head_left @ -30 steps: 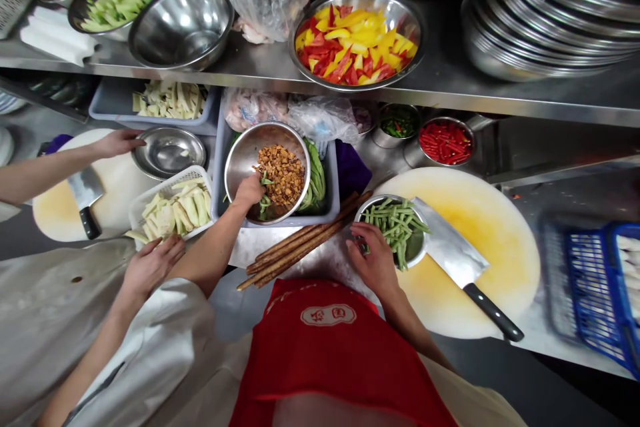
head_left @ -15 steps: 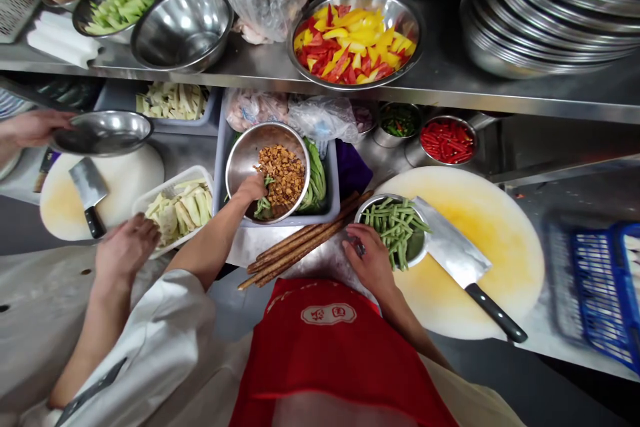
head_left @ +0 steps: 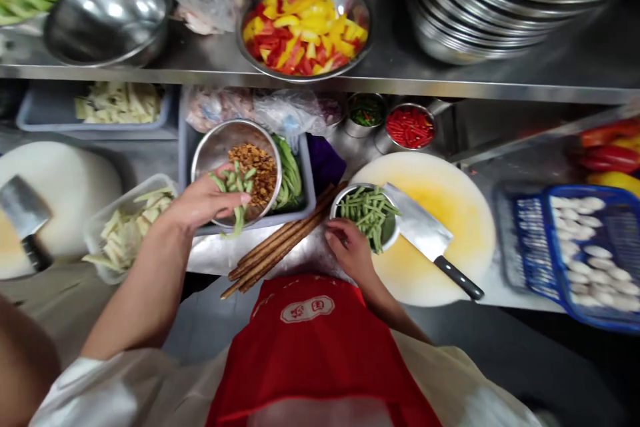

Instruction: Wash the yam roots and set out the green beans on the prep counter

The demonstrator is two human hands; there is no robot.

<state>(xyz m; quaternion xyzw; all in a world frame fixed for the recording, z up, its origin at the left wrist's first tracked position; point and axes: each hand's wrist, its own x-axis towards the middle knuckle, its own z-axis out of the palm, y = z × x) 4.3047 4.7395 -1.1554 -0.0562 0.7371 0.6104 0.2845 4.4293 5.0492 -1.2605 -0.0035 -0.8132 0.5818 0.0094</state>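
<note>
My left hand [head_left: 207, 200] is closed round a bunch of cut green beans [head_left: 235, 183], some poking out between its fingers. It hovers over a metal bowl [head_left: 203, 147] of small brown diced pieces [head_left: 257, 177]. That bowl rests on a grey tub [head_left: 307, 180] with long green vegetables [head_left: 287, 177] in it. On the right, my right hand [head_left: 350, 247] is beside the left rim of a smaller metal bowl [head_left: 336, 203] holding more cut green beans [head_left: 367, 210]. Its fingers are loosely curled and somewhat apart, with nothing visible in them.
A cleaver [head_left: 420, 223] lies on the round cutting board [head_left: 465, 207] to the right. Long brown sticks [head_left: 280, 250] lie between the bowls. Above runs a metal shelf [head_left: 395, 83] with a bowl of cut peppers [head_left: 305, 33]. A blue basket [head_left: 555, 247] stands far right.
My left hand has come up out of the brown-piece bowl with a bunch of green beans. My right hand stays by the smaller bowl. The view has shifted right; the co-worker's hands left view.
</note>
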